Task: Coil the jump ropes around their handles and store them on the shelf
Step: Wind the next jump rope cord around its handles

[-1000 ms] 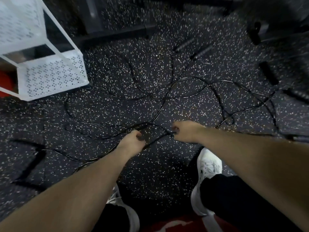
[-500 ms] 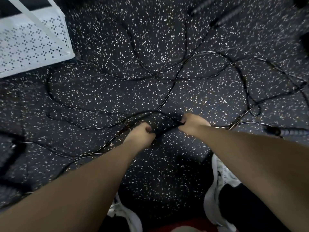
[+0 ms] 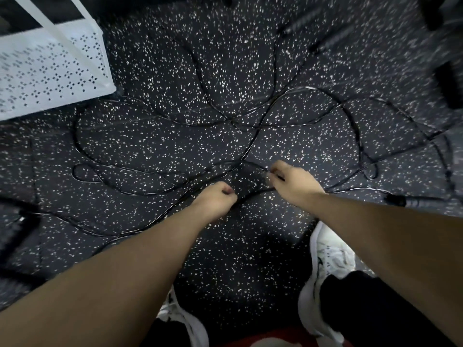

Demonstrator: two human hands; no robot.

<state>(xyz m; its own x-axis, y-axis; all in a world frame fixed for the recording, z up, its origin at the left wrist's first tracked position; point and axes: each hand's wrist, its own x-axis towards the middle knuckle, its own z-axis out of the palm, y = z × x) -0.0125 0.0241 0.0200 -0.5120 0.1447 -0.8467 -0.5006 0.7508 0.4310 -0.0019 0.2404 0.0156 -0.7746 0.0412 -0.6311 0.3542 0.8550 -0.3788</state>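
Note:
Thin black jump ropes lie tangled in loops across the speckled dark floor. My left hand is a fist that grips a black cord low over the floor. My right hand pinches the same stretch of cord a short way to the right. Black handles lie at the far right, at the top right and at the left edge. The white perforated metal shelf stands at the top left.
My two white shoes stand on the floor below my arms. A dark cylindrical object lies at the right edge. The image is blurred at the edges.
The view has shifted slightly, so the shelf shows larger at top left. Both hands keep hold of the cord; the right hand has lifted a little away from the left.

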